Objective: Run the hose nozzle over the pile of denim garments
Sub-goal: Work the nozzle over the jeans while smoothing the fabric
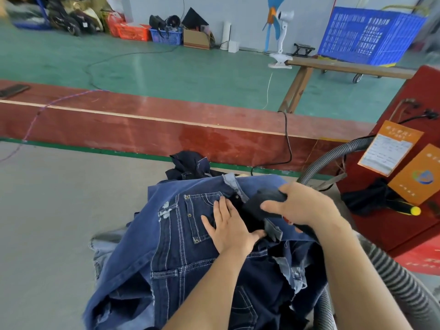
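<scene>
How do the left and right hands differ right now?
The left hand lies flat with straight fingers pressing the denim pile; the right hand is curled around the black hose nozzle. The left hand holds nothing; the right hand carries the nozzle, with the grey ribbed hose trailing beside that arm. The left hand sits nearer the jeans pocket; the right hand is further right. Both are bare and over the pile.

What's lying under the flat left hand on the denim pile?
The left hand presses flat on dark blue jeans with white stitching, beside a riveted pocket. The right hand grips the black hose nozzle alongside. Garments deeper in the pile are covered.
</scene>
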Motion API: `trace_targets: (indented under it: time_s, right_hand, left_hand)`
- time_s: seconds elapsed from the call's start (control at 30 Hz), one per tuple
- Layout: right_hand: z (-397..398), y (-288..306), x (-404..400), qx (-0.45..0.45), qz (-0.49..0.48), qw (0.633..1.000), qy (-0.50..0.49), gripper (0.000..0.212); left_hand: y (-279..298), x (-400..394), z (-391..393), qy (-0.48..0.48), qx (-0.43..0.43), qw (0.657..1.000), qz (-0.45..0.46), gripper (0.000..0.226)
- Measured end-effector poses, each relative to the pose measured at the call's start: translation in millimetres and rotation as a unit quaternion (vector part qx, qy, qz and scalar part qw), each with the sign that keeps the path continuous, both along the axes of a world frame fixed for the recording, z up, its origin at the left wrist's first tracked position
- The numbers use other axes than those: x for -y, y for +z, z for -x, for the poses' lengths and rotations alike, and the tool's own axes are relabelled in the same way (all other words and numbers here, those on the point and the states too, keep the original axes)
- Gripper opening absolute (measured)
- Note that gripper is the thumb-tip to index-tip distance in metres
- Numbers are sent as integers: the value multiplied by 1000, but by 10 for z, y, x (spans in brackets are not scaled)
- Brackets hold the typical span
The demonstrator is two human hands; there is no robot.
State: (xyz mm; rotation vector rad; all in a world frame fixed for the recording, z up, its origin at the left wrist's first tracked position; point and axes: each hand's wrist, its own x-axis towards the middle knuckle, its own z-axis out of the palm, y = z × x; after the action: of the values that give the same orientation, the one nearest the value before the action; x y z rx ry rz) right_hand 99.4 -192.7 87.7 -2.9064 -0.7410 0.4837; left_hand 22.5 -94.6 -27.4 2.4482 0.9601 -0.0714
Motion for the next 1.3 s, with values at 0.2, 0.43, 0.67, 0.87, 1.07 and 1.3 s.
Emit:
trace_targets:
  time_s: [0.2,0.43,0.67,0.87,1.07,1.3]
  right_hand:
    - [101,-236,-309,70,-14,997,14,41]
    - [-12,26,-115,55,-127,990,-23,37]
    - [16,-38,-114,9,14,999,28,40]
    - [153,-290,-440,79,-39,996,21,43]
    - [65,-42,-268,65,-111,992,9,37]
    - [4,-23,-132,-18,8,1000,16,42]
  left_hand:
    - [-10,11,11,5,20,1000,1,116]
    - [8,9,23,3,20,1000,6,117]
    - [16,20,19,5,0,1000,5,120]
    - [1,36,21,19,18,1000,-1,120]
    - [26,20,18,12,13,1000,13,123]
    - [38,22,22,9,-4,1000,5,122]
